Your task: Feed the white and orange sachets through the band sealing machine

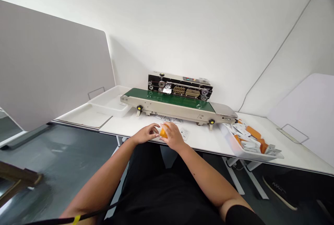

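Observation:
My right hand (pixel 173 137) is closed around a small orange object (pixel 164 133) just above the front edge of the white table. Its fingers cover much of it, so I cannot make out its kind. Just to its left, my left hand (pixel 146 133) has curved fingers, with a gap between thumb and forefinger and nothing seen in it. Beside my right hand a flat white printed packet (pixel 185 134) lies on the table. More printed packets (pixel 172 120) lie behind my hands, partly under the conveyor.
A sealing machine (pixel 180 91) with a green conveyor belt (pixel 169 99) stands behind my hands. To its left is a white plastic tray (pixel 109 101). At right, a translucent bin (pixel 233 145) holds several orange pieces and white packets. Grey panels (pixel 57 61) flank the table. A shoe (pixel 280 192) shows below right.

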Tool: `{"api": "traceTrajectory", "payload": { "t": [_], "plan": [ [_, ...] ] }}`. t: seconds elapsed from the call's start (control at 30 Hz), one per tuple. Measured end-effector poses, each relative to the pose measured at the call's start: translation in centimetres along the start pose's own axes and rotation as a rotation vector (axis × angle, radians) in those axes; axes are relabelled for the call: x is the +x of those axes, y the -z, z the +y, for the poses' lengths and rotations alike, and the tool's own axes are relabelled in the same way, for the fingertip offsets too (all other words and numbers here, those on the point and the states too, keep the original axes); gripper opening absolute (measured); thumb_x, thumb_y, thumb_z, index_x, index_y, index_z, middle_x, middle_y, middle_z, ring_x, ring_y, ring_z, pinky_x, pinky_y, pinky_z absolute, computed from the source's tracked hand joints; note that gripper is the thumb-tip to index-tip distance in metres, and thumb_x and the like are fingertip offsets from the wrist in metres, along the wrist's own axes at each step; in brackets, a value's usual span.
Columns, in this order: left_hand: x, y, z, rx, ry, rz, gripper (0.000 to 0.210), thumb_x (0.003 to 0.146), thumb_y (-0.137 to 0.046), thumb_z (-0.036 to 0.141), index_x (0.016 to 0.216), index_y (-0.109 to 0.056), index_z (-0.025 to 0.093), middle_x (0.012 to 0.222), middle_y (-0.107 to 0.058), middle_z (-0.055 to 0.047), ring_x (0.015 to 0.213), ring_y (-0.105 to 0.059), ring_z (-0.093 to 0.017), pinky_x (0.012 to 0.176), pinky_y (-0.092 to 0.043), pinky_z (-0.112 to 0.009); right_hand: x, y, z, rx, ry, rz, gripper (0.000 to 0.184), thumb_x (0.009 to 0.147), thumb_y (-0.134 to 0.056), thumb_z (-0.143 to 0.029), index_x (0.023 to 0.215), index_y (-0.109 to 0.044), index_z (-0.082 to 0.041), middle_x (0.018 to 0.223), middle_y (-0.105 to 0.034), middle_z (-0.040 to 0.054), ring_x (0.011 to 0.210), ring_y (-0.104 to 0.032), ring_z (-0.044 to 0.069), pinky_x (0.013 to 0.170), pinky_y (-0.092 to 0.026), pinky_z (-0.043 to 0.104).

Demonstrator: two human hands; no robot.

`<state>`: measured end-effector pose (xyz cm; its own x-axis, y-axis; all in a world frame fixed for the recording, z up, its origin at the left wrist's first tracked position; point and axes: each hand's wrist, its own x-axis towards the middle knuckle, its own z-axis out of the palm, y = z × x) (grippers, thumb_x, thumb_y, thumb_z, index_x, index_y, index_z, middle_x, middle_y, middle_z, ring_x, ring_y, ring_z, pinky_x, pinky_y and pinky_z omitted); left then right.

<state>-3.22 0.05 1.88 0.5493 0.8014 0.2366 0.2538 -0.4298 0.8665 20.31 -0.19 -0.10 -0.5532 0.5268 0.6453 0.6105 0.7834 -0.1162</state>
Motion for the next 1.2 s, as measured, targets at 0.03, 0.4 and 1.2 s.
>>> {"api": "traceTrajectory", "payload": {
  "t": [0.03,0.4,1.2],
  "plan": [
    [0.0,-0.1,0.1,0.005,-0.018,0.002,0.055,0.087,-0.070,0.050,0.129,-0.054,0.017,0.104,-0.071,-0.009,0.090,-0.065,-0.022,0.080,-0.050,-0.032,0.9,-0.6,-0.5,0.031,0.062,-0.021,0.073,0.085,-0.077,-0.034,0.149,-0.045,-0.026,0.142,-0.052,0.0142,0.131,-0.047,0.034,0.112,-0.038,0.055],
    [-0.1,0.0,-1.2,-0.208,0.041,0.088,0.055,0.089,-0.069,0.045,0.130,-0.043,0.020,0.083,-0.065,0.000,0.071,-0.062,-0.016,0.063,-0.044,-0.024,1.8,-2.9,1.5,0.629,-0.310,-0.047,0.046,0.093,-0.061,-0.041,0.136,-0.056,-0.025,0.122,-0.065,0.0096,0.110,-0.063,0.026,0.097,-0.051,0.045],
    [-0.4,0.2,-0.9,-0.240,0.021,0.202,0.053,0.090,-0.067,0.045,0.126,-0.036,0.022,0.087,-0.068,-0.002,0.059,-0.047,-0.010,0.057,-0.034,-0.022,4.0,5.0,3.1,0.450,-0.428,0.246,0.030,0.088,-0.063,-0.042,0.108,-0.070,-0.021,0.085,-0.069,0.0018,0.071,-0.061,0.016,0.068,-0.049,0.027]
  ]
}}
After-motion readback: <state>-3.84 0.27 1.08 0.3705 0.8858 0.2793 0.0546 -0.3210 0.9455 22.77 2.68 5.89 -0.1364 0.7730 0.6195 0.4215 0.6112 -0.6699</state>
